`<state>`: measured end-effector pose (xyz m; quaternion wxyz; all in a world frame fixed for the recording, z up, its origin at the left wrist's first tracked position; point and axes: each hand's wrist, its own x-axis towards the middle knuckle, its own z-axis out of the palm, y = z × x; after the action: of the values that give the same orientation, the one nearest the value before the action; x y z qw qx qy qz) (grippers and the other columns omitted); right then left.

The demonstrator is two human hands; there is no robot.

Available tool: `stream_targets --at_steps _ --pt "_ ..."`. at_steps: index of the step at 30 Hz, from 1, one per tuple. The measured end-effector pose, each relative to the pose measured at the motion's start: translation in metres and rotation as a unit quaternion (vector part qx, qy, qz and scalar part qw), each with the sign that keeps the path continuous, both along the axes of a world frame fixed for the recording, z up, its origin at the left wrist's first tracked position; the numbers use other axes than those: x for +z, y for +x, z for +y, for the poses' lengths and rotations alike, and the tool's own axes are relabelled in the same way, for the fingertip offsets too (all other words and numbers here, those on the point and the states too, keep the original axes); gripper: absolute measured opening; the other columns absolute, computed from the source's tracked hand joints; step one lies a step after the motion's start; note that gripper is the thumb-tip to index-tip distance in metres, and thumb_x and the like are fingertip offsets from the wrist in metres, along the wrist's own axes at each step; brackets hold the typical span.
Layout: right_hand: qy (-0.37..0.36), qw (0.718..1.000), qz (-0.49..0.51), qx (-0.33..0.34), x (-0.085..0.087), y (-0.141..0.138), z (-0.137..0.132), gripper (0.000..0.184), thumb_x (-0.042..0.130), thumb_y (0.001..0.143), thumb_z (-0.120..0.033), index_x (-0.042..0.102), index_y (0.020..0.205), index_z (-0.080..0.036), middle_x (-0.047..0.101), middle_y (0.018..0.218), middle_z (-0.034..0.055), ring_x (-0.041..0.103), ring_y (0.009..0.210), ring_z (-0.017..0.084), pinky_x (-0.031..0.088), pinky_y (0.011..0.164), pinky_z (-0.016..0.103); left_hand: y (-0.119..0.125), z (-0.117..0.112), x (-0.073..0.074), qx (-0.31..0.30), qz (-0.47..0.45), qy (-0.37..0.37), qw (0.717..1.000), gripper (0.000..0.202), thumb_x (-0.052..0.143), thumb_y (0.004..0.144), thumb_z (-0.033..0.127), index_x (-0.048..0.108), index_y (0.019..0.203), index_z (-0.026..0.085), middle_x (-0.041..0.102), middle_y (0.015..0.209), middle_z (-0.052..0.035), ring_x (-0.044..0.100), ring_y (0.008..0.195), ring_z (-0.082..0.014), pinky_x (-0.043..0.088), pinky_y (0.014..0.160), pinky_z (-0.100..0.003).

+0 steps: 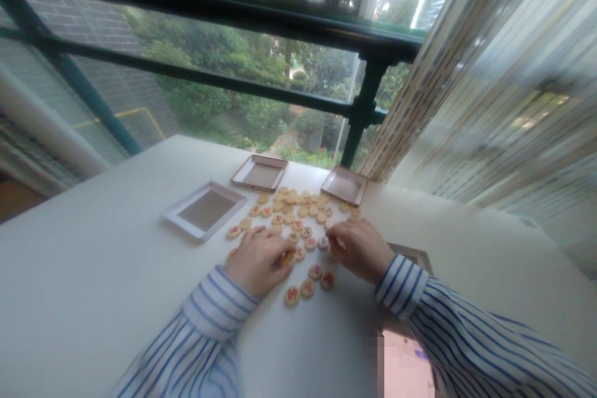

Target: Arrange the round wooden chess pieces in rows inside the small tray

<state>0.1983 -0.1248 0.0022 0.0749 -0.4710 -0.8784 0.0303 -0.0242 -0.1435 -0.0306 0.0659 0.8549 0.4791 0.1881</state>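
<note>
Several round wooden game discs [298, 211] with red and dark characters lie scattered on a white table [93, 273]. My left hand [259, 259] rests palm down on the near left of the pile, fingers curled over a disc [288, 258] at its fingertips. My right hand [358, 247] is beside it, fingers pinched together at a disc [323, 242] on the table. Three discs [308, 287] lie just in front of my hands. Both wrists wear blue-striped white sleeves.
Three shallow trays stand behind the discs: a white-rimmed one [205, 210] at left, a brown one [260, 173] in the middle, another [344, 186] at right. A flat frame [415, 255] peeks from under my right sleeve. A railed window rises behind; a curtain [466, 74] hangs at right.
</note>
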Motion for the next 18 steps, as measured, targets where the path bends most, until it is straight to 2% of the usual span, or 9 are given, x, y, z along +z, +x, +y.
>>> stream_targets --at_steps 4,8,10,14,18 --pt "-0.002 1.0 0.008 0.005 0.001 -0.001 -0.002 0.017 0.047 0.082 -0.023 0.064 0.082 -0.02 0.066 0.078 0.0041 0.054 0.079 0.017 0.03 0.071 0.028 -0.006 0.005 0.004 -0.014 -0.074 0.025 0.997 0.02 0.059 0.071 0.027 0.066 0.089 0.022 0.068 0.084 -0.0043 0.058 0.083 -0.0202 0.043 0.082 -0.037" --pt "-0.002 1.0 0.025 0.013 0.001 -0.003 -0.004 0.016 0.048 0.082 -0.022 0.064 0.084 -0.02 0.065 0.077 0.004 0.053 0.079 0.016 0.031 0.072 0.027 -0.006 0.006 0.009 -0.014 -0.177 0.03 0.984 0.023 0.058 0.075 0.031 0.067 0.094 0.021 0.069 0.091 -0.0054 0.06 0.089 -0.0191 0.047 0.082 -0.034" --pt "0.001 0.999 0.039 0.021 0.002 -0.005 -0.006 0.017 0.047 0.083 -0.022 0.064 0.084 -0.02 0.065 0.076 0.0037 0.053 0.079 0.016 0.031 0.072 0.027 -0.004 0.005 0.011 0.001 -0.233 0.002 0.972 0.025 0.057 0.076 0.034 0.067 0.096 0.021 0.069 0.094 -0.0054 0.061 0.092 -0.019 0.047 0.084 -0.033" --pt "0.017 0.996 0.076 0.039 0.005 -0.007 -0.009 0.016 0.047 0.084 -0.022 0.063 0.086 -0.02 0.064 0.077 0.0031 0.052 0.079 0.015 0.032 0.073 0.027 -0.001 0.002 0.015 0.043 -0.321 -0.104 0.94 0.029 0.058 0.076 0.037 0.067 0.099 0.021 0.068 0.1 -0.005 0.061 0.095 -0.0205 0.046 0.09 -0.036" --pt "0.042 0.991 0.119 0.045 0.008 -0.01 -0.011 0.015 0.048 0.084 -0.024 0.061 0.091 -0.02 0.064 0.082 0.0042 0.052 0.082 0.015 0.034 0.075 0.027 0.002 0.001 0.015 0.05 -0.391 -0.18 0.901 0.033 0.058 0.076 0.039 0.066 0.101 0.019 0.068 0.102 -0.0058 0.061 0.098 -0.023 0.043 0.095 -0.042"
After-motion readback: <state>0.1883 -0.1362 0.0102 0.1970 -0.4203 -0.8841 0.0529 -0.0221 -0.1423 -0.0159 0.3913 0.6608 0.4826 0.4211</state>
